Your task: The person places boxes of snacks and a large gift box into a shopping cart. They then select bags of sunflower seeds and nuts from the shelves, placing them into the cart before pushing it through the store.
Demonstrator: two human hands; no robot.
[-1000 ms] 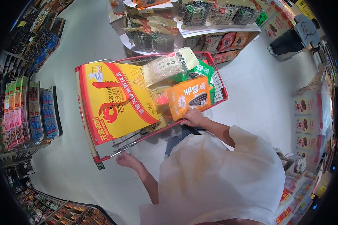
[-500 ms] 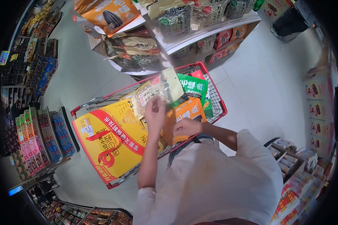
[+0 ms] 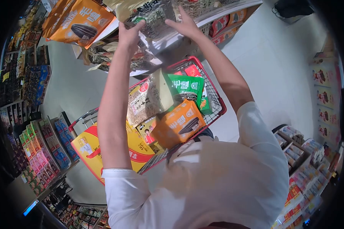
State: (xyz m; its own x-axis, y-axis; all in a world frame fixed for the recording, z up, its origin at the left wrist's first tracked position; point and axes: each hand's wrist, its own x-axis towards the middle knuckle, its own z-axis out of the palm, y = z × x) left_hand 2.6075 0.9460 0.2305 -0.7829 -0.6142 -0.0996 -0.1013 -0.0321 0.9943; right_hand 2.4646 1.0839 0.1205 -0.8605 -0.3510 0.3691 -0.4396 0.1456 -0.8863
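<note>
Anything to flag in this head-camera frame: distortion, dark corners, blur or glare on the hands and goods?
Head view: strong fisheye, the snack shelf curves and a black vignette rings the frame; lighting is even, no harsh glare; the left hand and right hand on the snack packet sit near the top edge, stretched yet fairly sharp; the shopping cart is readable.

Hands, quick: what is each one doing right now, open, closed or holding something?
Left hand: closed on the edge of a shelf packet.
Right hand: open, fingers spread against the same packet.
</note>
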